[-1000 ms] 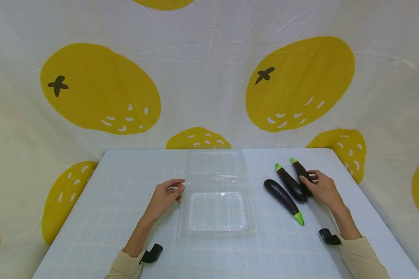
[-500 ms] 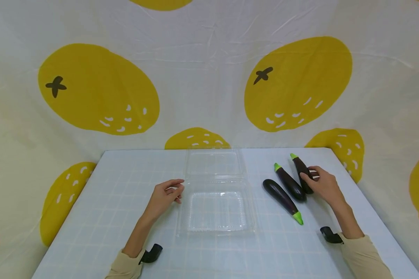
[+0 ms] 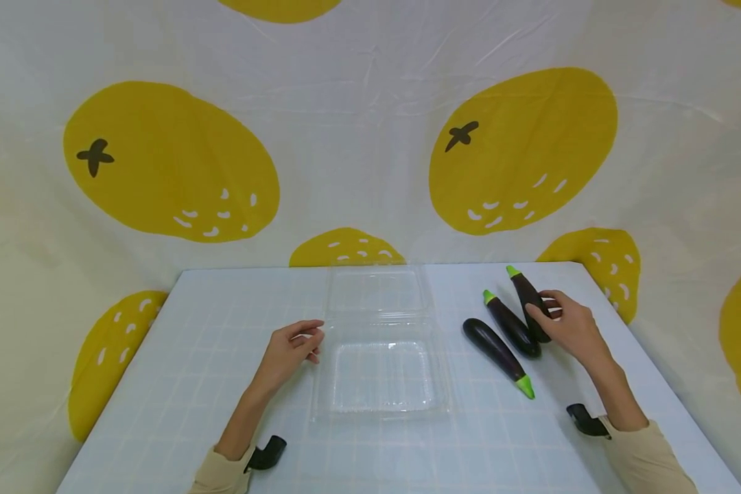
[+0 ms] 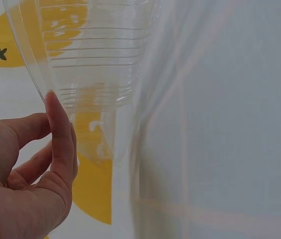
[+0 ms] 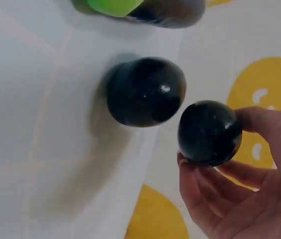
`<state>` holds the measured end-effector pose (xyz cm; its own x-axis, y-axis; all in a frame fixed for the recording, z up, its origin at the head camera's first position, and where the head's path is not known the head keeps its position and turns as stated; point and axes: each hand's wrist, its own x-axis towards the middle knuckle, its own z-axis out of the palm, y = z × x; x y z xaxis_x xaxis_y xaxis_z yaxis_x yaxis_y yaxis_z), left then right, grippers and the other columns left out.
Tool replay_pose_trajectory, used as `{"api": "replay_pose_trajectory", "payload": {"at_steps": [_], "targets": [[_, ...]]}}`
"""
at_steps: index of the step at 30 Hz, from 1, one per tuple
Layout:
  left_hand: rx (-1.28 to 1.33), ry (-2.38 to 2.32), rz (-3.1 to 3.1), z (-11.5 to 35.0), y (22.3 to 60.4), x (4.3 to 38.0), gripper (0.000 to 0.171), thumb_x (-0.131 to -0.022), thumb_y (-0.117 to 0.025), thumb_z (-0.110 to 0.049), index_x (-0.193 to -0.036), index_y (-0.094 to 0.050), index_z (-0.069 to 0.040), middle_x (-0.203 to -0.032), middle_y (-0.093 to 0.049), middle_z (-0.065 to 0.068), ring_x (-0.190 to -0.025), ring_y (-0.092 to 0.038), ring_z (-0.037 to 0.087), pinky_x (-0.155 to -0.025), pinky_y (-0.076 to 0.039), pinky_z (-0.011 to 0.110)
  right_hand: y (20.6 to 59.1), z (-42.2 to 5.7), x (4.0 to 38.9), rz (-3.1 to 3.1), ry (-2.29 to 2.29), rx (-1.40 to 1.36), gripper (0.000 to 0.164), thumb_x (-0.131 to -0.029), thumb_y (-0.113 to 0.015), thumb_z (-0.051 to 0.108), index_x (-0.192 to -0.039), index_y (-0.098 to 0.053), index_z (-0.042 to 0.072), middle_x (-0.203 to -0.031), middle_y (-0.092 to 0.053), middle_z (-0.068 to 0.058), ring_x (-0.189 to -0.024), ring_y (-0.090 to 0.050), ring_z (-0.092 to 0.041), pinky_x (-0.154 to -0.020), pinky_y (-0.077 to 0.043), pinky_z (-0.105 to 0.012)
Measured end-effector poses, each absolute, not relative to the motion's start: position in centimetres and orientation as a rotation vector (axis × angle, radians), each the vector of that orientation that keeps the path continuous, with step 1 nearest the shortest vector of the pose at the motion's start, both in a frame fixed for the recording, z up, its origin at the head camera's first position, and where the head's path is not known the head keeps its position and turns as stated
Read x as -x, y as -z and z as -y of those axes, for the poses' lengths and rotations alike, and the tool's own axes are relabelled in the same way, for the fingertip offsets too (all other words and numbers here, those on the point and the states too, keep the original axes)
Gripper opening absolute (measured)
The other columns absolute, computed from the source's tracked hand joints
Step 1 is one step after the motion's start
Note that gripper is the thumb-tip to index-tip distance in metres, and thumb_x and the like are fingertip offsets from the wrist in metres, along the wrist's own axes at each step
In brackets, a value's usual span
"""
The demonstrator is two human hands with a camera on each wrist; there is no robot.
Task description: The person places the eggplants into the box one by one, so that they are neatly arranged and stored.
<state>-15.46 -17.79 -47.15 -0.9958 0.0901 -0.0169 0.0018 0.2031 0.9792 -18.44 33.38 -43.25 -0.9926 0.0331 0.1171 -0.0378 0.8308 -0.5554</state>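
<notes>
My right hand [image 3: 571, 329] pinches a dark purple eggplant [image 3: 525, 291] with a green stem end, thumb on one side and fingers on the other. In the right wrist view this eggplant [image 5: 210, 133] shows its round bottom end, held up off the table. Just left of it lie two more eggplants, a middle one [image 3: 511, 322] and a nearer one [image 3: 490, 346] with its green end toward me. At the left edge of a clear plastic clamshell container [image 3: 321, 398], my left hand [image 3: 287, 353] has loosely bent fingers, a fingertip [image 4: 52, 99] right at the rim.
The clamshell's lid [image 3: 377, 288] lies folded back toward the far edge of the white checked table [image 3: 222, 309]. Behind the table hangs a white cloth [image 3: 358, 137] printed with large yellow fruit. A black wrist camera [image 3: 586, 420] sticks out from the right sleeve.
The held eggplant has risen slightly and shifted a little away from me and to the left, with my right hand. My left hand stays at the container; the other two eggplants lie still.
</notes>
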Motion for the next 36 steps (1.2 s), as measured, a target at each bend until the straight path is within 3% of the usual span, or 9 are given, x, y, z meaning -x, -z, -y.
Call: {"api": "replay_pose_trajectory", "payload": {"at_steps": [14, 26, 32, 36], "targets": [[-0.072, -1.939, -2.372, 17.8, 47.1, 15.3, 0.042, -0.098, -0.073, -0.017, -0.132, -0.064, 0.005, -0.110, -0.066, 0.025, -0.067, -0.067, 0.021, -0.070, -0.060, 0.024, 41.4, -30.8, 17.0, 2.889, -0.876, -0.159, 0.056, -0.102, -0.066, 0.036, -0.138, -0.054, -0.004, -0.122, -0.065, -0.030, -0.101, -0.064, -0.041, -0.081, -0.059, -0.053], [-0.065, -1.925, -2.385, 17.7, 47.1, 15.3, 0.042, -0.098, -0.073, -0.017, -0.132, -0.064, 0.004, -0.110, -0.066, 0.025, -0.068, -0.066, 0.021, -0.070, -0.060, 0.022, 40.7, -28.1, 15.8, 2.860, -0.872, -0.284, 0.052, -0.099, -0.071, 0.032, -0.136, -0.057, -0.001, -0.120, -0.067, -0.025, -0.097, -0.066, -0.035, -0.073, -0.059, -0.040], [-0.066, -1.920, -2.397, 17.8, 47.2, 15.3, 0.041, -0.098, -0.072, -0.016, -0.132, -0.064, 0.004, -0.110, -0.066, 0.024, -0.067, -0.067, 0.021, -0.070, -0.060, 0.022, 40.5, -26.9, 15.4, 2.828, -0.901, -0.336, 0.050, -0.097, -0.073, 0.029, -0.135, -0.058, 0.000, -0.116, -0.068, -0.022, -0.089, -0.062, -0.029, -0.064, -0.054, -0.027], [-0.059, -1.925, -2.388, 17.8, 47.2, 15.4, 0.040, -0.098, -0.073, -0.015, -0.132, -0.064, 0.005, -0.110, -0.066, 0.025, -0.067, -0.066, 0.020, -0.069, -0.060, 0.022, 40.4, -26.1, 15.1, 2.804, -0.938, -0.368, 0.049, -0.096, -0.076, 0.025, -0.135, -0.059, 0.000, -0.113, -0.069, -0.019, -0.088, -0.063, -0.026, -0.069, -0.055, -0.029]]}}
